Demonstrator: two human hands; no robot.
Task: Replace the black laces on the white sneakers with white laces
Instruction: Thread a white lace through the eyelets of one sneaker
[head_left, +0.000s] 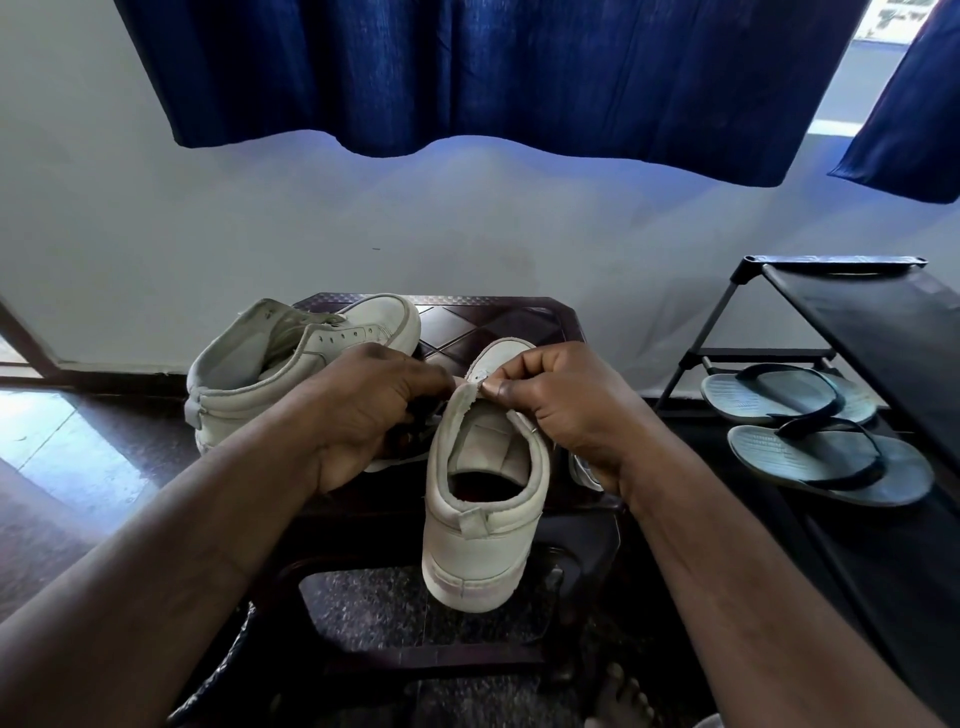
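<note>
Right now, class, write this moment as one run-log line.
left hand: grips apparent black lace | right hand: pinches near sneaker at tongue top | far sneaker: on stool, visible eyelets empty

both forearms reach forward; left hand (363, 410) curled, right hand (561, 410) pinching (thumb against fingers (519, 366)).

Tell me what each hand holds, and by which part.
The right hand pinches the near sneaker at the top of its lacing flap. The left hand curls at its left side; what it grips is hidden.
</note>
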